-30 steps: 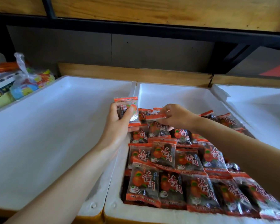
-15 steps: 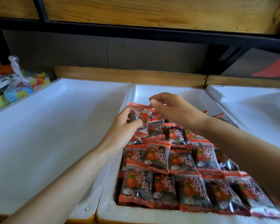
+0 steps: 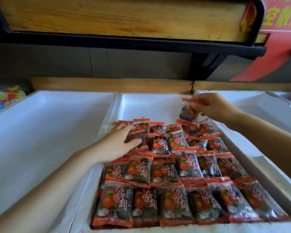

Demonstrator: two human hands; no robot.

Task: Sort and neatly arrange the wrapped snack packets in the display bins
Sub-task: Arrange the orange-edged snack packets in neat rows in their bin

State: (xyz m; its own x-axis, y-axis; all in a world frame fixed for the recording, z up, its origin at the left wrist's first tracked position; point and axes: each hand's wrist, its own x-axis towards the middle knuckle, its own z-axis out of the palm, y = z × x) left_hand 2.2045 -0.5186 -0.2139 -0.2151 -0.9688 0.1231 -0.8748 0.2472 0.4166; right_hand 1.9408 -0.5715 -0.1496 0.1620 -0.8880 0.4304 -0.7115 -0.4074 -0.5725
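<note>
Right hand pinches one packet by its top seal, over the middle bin, back right. Left hand rests spread on the rows. I judge packets light, crinkly, slippery; best gripped at seals.

L grip flat & splayed, R grip raised, pinching packet.

The right hand pinches one orange-edged clear snack packet above the white foam middle bin; the left hand presses flat on the packet rows.
</note>
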